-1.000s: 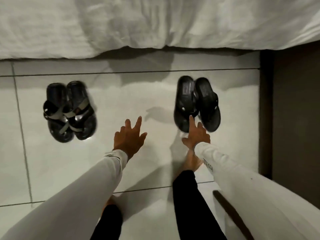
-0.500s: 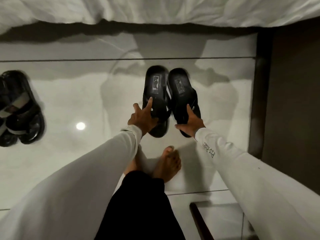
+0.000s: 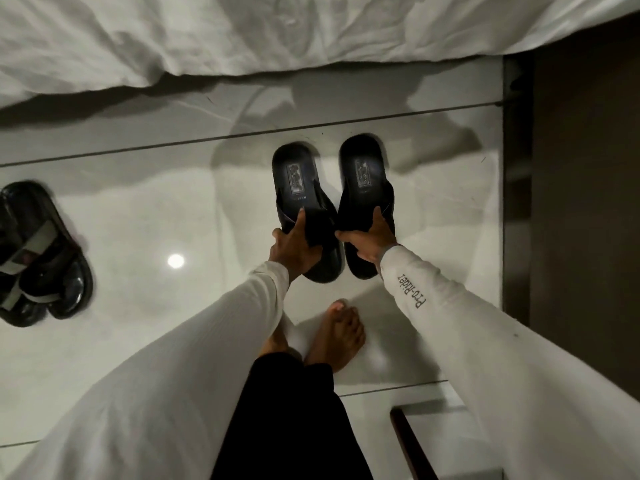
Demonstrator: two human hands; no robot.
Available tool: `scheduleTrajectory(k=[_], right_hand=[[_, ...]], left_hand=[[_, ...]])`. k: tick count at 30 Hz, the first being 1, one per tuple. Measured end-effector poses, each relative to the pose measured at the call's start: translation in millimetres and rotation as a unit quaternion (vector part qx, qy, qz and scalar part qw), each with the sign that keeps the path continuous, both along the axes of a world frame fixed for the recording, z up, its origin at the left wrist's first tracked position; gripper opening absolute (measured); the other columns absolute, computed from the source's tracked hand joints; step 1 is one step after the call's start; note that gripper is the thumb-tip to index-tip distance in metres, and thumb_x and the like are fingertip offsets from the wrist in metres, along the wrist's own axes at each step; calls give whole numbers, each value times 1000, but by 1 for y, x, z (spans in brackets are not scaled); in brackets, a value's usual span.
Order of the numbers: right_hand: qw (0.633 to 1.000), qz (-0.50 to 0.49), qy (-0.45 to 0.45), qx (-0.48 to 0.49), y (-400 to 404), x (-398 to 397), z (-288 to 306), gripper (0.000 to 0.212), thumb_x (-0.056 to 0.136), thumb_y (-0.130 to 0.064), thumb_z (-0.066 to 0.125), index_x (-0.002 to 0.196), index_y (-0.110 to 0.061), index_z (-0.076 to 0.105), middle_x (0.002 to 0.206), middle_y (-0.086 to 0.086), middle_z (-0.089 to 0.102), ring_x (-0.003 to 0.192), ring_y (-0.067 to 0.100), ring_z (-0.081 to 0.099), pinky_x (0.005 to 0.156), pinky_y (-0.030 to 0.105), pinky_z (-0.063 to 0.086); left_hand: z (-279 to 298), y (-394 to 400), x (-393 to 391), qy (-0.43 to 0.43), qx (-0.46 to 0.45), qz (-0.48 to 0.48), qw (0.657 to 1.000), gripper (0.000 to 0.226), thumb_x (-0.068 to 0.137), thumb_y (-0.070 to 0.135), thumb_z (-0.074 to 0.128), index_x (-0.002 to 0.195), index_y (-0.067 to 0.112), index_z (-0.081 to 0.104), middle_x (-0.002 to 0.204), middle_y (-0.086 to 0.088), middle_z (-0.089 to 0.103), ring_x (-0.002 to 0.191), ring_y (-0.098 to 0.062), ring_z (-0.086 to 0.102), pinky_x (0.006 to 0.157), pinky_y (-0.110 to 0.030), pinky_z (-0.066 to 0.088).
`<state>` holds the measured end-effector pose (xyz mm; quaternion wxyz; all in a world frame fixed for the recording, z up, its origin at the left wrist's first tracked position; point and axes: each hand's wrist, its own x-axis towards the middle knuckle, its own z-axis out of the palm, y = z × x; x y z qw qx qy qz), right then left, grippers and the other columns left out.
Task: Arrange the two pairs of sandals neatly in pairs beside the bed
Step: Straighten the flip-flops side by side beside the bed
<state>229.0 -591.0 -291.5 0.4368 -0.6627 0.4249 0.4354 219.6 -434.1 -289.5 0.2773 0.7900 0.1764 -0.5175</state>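
Note:
Two plain black sandals lie side by side on the glossy white floor, just below the bed's edge. My left hand (image 3: 294, 249) grips the strap of the left black sandal (image 3: 298, 181). My right hand (image 3: 369, 239) grips the strap of the right black sandal (image 3: 365, 171). A narrow gap separates the two sandals, and their heels point toward the bed. The second pair, black sandals with grey straps (image 3: 38, 254), sits together at the far left, partly cut off by the frame edge.
The white bed sheet (image 3: 242, 36) hangs across the top. A dark wooden panel (image 3: 585, 202) runs down the right side. My bare feet (image 3: 336, 337) stand just behind the black pair. A dark-edged object (image 3: 412, 445) lies at the bottom right.
Both hands went from hovering to gripping the plain black sandals. The two sandals, first touching, now lie slightly apart. The view shifted right, pushing the strapped pair to the left edge.

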Motion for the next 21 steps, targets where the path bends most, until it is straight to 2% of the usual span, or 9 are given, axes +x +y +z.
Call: scheduleTrajectory(k=[2,6,10,13,16,21], right_hand=[[1000,11,-5,-8,-1,0,0,114,81,-23,80,163,-28,1,167,8,25,152,36,30,122,50,32],[993,109,-23,-48,-2,1,3,97,86,-23,75,162,-26,15,164,11,31,151,36,31,124,45,28],[983,167,-44,-62,0,2,3,73,87,-18,71,153,-27,40,154,14,44,143,37,42,120,45,36],[979,186,-52,-70,0,2,4,61,89,-19,69,146,-23,50,151,15,46,139,38,46,118,45,38],[977,190,-58,-75,-3,3,4,54,89,-19,68,141,-20,56,150,16,47,138,38,46,117,45,39],[974,210,-52,-66,-5,5,13,58,87,-19,69,143,-24,53,149,16,47,137,40,48,116,46,41]], left_hand=[[2,-1,2,-3,-4,-4,1000,89,91,35,63,160,37,6,148,-25,29,133,-54,42,110,-51,40],[3,-6,9,-27,6,-47,998,86,91,38,64,159,37,11,146,-24,30,129,-55,46,110,-51,42],[3,-10,16,-40,14,-80,996,82,91,39,62,158,38,14,145,-24,30,126,-55,49,109,-53,45],[2,-11,18,-45,13,-96,994,83,91,39,63,158,37,14,146,-24,29,128,-54,48,109,-54,46],[1,-11,23,-50,15,-108,993,84,91,40,64,158,36,14,148,-25,28,130,-54,46,110,-55,45],[13,-10,24,-73,27,-136,988,79,91,39,62,158,30,21,146,-24,31,128,-51,49,110,-54,45]])
